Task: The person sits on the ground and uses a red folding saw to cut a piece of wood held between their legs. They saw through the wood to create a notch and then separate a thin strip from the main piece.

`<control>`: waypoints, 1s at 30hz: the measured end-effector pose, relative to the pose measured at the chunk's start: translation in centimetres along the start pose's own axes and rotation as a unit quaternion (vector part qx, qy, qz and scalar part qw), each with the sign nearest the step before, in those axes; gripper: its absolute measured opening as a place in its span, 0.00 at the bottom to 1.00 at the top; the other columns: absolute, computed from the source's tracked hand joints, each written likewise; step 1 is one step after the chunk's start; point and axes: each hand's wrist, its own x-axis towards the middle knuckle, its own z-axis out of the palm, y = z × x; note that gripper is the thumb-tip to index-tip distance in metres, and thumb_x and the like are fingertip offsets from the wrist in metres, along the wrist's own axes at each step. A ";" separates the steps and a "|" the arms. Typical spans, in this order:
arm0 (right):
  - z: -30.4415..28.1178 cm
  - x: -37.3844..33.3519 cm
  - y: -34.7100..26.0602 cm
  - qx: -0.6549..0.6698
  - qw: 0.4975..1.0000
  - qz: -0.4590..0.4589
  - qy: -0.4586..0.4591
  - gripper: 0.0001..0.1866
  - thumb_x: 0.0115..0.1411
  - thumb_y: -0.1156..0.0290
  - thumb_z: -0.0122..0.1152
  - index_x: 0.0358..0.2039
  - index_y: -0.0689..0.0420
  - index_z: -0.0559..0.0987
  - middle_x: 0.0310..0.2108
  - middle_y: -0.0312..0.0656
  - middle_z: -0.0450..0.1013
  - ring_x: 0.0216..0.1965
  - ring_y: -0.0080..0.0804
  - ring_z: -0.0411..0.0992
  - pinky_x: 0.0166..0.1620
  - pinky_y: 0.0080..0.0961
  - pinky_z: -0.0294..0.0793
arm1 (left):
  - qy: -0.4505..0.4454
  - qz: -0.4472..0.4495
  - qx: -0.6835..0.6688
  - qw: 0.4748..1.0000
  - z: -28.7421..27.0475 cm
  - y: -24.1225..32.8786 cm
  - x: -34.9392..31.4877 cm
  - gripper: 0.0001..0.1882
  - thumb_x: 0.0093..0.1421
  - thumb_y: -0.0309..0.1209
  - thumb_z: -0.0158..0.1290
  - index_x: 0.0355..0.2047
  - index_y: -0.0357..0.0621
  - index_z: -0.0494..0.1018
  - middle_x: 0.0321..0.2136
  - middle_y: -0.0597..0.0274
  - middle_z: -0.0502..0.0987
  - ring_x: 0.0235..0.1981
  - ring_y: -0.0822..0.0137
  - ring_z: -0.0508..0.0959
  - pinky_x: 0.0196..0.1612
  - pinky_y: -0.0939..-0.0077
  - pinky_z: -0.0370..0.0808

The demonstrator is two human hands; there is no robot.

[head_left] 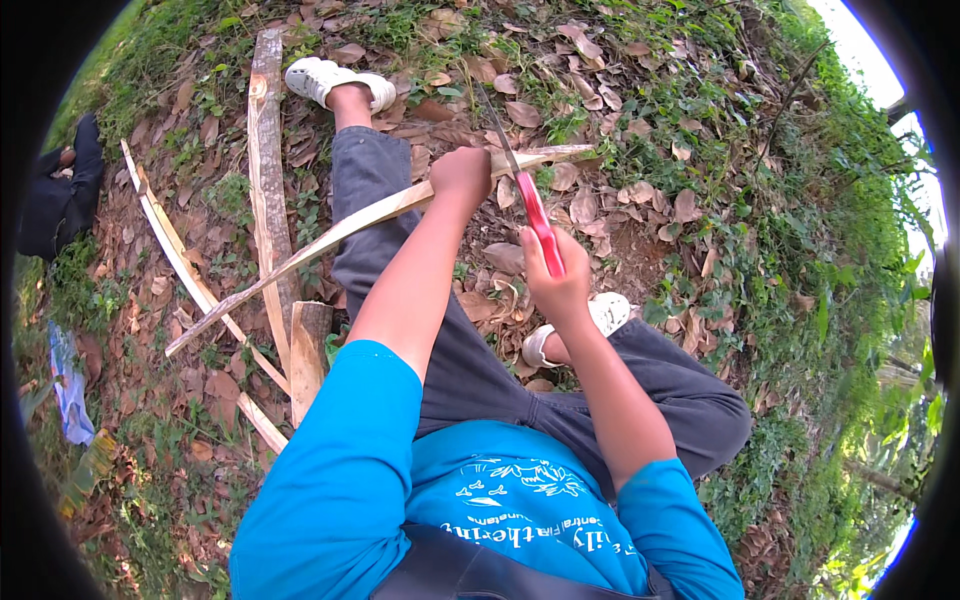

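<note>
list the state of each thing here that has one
left hand: closed around the long wood strip
right hand: closed on the red-handled knife
long wood strip: held tilted, low end down
red-handled knife: blade against the strip
wood pieces: lying loose on the ground

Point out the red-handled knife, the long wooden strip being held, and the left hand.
red-handled knife point(541, 228), head view, on the red handle above the right fist.
long wooden strip point(330, 237), head view, mid-length of the pale slat.
left hand point(461, 174), head view, back of the fist.
</note>
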 end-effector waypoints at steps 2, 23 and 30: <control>3.9 8.1 1.7 -0.007 0.998 -0.044 0.047 0.18 0.69 0.63 0.64 0.24 0.59 0.76 0.17 0.30 0.68 0.19 0.18 0.61 0.25 0.25 0.62 | -0.010 0.029 -0.001 1.000 0.5 1.6 -0.5 0.09 0.60 0.32 0.57 0.36 0.50 0.86 0.38 0.52 0.86 0.42 0.51 0.87 0.44 0.55 0.83; 2.2 3.0 -1.2 -0.012 0.999 -0.035 0.002 0.17 0.69 0.62 0.64 0.26 0.59 0.76 0.16 0.34 0.65 0.19 0.20 0.61 0.25 0.27 0.62 | 0.057 -0.010 -0.024 0.998 -1.8 -0.9 -0.6 0.09 0.57 0.34 0.59 0.37 0.53 0.85 0.39 0.54 0.86 0.41 0.51 0.86 0.45 0.56 0.83; 5.5 8.9 1.1 -0.045 0.996 -0.052 0.048 0.19 0.66 0.59 0.67 0.25 0.60 0.75 0.16 0.42 0.68 0.18 0.36 0.65 0.27 0.35 0.67 | -0.004 0.028 -0.037 0.999 -0.4 -0.7 -0.9 0.09 0.58 0.32 0.56 0.35 0.50 0.86 0.39 0.52 0.86 0.42 0.52 0.86 0.45 0.57 0.83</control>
